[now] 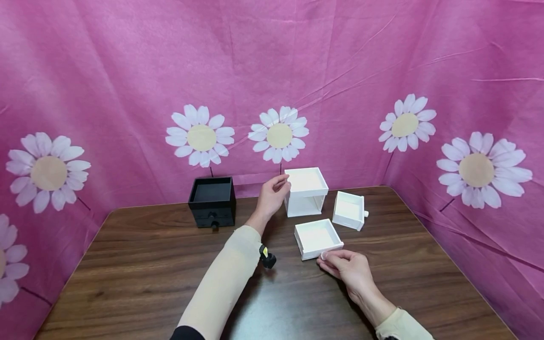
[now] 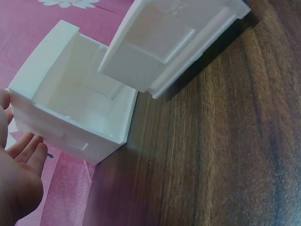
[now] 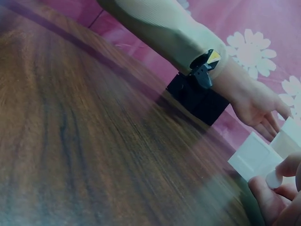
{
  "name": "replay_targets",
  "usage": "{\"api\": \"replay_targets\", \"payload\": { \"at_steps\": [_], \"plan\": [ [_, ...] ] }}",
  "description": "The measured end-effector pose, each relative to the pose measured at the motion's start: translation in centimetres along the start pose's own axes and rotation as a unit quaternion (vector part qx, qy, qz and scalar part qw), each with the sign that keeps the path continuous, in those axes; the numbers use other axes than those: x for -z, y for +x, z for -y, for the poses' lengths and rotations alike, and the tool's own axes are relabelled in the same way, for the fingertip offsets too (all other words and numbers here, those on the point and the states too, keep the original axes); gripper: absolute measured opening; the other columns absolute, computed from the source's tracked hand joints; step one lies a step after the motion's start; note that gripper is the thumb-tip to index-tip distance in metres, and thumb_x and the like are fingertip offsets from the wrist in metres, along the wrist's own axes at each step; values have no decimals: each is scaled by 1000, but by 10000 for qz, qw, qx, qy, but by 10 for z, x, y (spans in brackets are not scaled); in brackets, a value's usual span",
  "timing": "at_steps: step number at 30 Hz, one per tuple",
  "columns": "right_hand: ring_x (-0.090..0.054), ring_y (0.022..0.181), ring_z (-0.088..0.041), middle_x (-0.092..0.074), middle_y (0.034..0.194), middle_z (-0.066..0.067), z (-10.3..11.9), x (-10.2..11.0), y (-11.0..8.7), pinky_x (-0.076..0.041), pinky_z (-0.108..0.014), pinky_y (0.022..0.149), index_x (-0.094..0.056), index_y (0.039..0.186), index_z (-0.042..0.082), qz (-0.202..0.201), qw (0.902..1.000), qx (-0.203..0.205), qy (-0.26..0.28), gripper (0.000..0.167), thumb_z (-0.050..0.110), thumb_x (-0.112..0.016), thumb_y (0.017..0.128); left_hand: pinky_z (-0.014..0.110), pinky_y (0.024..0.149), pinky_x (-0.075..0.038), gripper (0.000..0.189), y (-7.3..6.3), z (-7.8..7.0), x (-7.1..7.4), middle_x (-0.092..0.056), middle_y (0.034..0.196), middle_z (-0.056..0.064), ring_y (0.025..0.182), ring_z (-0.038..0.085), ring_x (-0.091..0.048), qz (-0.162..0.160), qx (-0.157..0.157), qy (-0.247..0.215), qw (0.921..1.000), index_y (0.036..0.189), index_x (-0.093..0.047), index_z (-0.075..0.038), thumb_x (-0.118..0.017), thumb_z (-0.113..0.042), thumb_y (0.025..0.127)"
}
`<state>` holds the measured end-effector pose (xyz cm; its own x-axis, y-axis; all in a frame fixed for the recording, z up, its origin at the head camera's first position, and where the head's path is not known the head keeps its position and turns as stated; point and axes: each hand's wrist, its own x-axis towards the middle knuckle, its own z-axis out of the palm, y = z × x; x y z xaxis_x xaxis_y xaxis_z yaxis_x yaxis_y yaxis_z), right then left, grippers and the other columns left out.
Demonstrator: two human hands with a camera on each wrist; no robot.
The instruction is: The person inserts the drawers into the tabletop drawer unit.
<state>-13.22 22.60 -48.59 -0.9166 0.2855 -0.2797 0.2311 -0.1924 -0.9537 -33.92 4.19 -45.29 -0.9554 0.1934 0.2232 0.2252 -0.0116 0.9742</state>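
A white box frame (image 1: 306, 184), its front an open bay, stands near the back of the table. My left hand (image 1: 274, 193) is at its left side, fingertips touching the top edge and wall; the left wrist view shows the fingers (image 2: 30, 149) loosely bent beside the wall. In front of the bay is a white drawer (image 1: 318, 238), with the inside facing up. My right hand (image 1: 346, 269) pinches its round knob (image 3: 274, 179) between thumb and fingers. A second, smaller-looking white drawer (image 1: 349, 210) with a knob lies on the table to the right of the frame.
A black box (image 1: 211, 200) with a tray top and knobbed drawers stands at the back left. The brown wood table (image 1: 140, 269) meets a pink cloth (image 1: 263, 56) with daisies along its back and sides. My left forearm (image 1: 225, 278) crosses the middle of the table.
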Motion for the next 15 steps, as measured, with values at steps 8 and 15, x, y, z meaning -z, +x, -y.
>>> {"api": "replay_targets", "payload": {
  "at_steps": [8,15],
  "plan": [
    [-82,84,-18,-78,89,-10,1,-3,8,-69,-32,89,-69,111,-20,-12,9999,93,124,14,-14,-63,100,39,117,-56,37,-2,-1,0,-73,138,21,134,33,-67,-25,24,37,10000,140,-71,-3,-69,-15,105],
    [-82,84,-16,-78,90,-9,4,-6,14,-68,-30,89,-66,116,-23,23,9998,143,158,19,-13,-63,101,40,118,-56,37,-2,-1,-1,-72,138,23,135,34,-67,-38,-19,-31,10000,140,-71,-2,-69,-13,105]
  ]
}}
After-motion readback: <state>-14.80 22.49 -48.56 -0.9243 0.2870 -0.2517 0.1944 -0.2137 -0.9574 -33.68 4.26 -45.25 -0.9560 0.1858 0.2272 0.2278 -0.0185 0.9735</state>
